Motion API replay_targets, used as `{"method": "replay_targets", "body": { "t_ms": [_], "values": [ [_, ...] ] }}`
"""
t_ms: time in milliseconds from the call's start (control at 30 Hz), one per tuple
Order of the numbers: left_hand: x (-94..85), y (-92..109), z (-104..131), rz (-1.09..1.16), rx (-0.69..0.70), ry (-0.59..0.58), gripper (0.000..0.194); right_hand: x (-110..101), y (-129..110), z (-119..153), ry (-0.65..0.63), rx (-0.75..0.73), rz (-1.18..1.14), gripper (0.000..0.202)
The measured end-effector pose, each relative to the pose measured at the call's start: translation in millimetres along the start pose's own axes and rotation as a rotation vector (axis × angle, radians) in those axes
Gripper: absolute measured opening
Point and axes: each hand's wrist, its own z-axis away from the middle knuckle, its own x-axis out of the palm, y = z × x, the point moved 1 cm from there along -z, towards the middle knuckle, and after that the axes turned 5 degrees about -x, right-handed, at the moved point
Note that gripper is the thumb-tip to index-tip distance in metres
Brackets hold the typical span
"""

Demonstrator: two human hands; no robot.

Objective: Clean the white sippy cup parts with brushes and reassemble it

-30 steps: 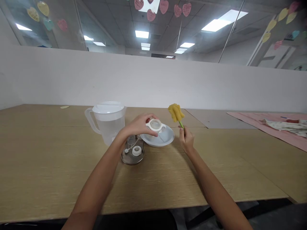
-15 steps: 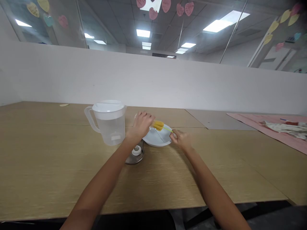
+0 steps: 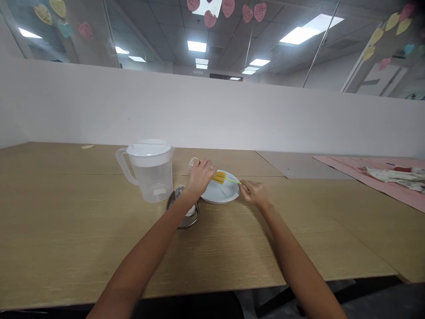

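My left hand (image 3: pixel 202 176) is wrapped round a clear vessel (image 3: pixel 193 162), whose rounded end pokes out past the fingers; the rest is hidden. Between my hands, the yellow sponge head of a bottle brush (image 3: pixel 219 177) lies right against the left hand, and I cannot see whether its tip is inside the vessel. My right hand (image 3: pixel 254 192) pinches the brush's thin yellow-green handle. Both hands are over a white plate (image 3: pixel 221 198). Below my left forearm is a curved metal dish (image 3: pixel 189 225) with a clear piece and a white round piece in it.
A clear plastic pitcher (image 3: pixel 154 177) with a white lid stands left of my hands, close to the metal dish. At the far right, a pink cloth (image 3: pixel 348 166) carries white gloves or rags. A white wall (image 3: pixel 212 115) runs behind the table.
My right hand has shifted slightly right with the brush handle. My left hand has also moved a little right and down, showing more of the vessel's end and the metal dish.
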Motion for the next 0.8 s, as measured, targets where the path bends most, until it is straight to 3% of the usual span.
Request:
{"method": "replay_targets", "body": {
  "t_ms": [67, 200, 300, 367, 433, 500, 600, 700, 800],
  "values": [
    [4.0, -2.8, -0.2, -0.021, -0.01, 0.012, 0.027, -0.1, 8.9, 2.8, -0.129, 0.133, 0.039, 0.032],
    [7.0, -11.1, 0.7, 0.0, -0.092, -0.071, 0.023, -0.3, 17.7, 3.0, -0.43, 0.607, 0.226, 0.036],
    [-0.4, -17.8, 0.8, 0.232, -0.252, -0.165, 0.035, 1.3, 19.7, 3.3, -0.745, 0.783, 0.217, 0.037],
    [-13.6, -18.1, 0.5, 0.496, -0.362, -0.169, 0.058, 3.1, 18.9, 4.1, -0.905, 0.794, 0.17, 0.035],
    [-32.3, -11.6, 0.8, 0.737, -0.385, -0.157, 0.069, 4.5, 15.5, 3.9, -0.976, 0.759, 0.134, 0.032],
    [-51.5, 2.3, 3.0, 0.88, -0.305, -0.215, 0.068, 4.9, 9.7, 1.7, -0.992, 0.716, 0.11, 0.029],
    [-68.4, 31.2, 10.8, 0.917, -0.089, -0.447, 0.07, 3.2, -0.6, -4.2, -1.04, 0.668, 0.079, 0.026],
    [-66.1, 54.0, 19.4, 0.832, 0.105, -0.587, 0.073, 0.5, -8.2, -9.2, -1.082, 0.658, 0.07, 0.031],
    [-53.0, 60.4, 22.3, 0.743, 0.176, -0.651, 0.071, -2.3, -11.3, -11.6, -1.084, 0.688, 0.087, 0.035]
  ]
}}
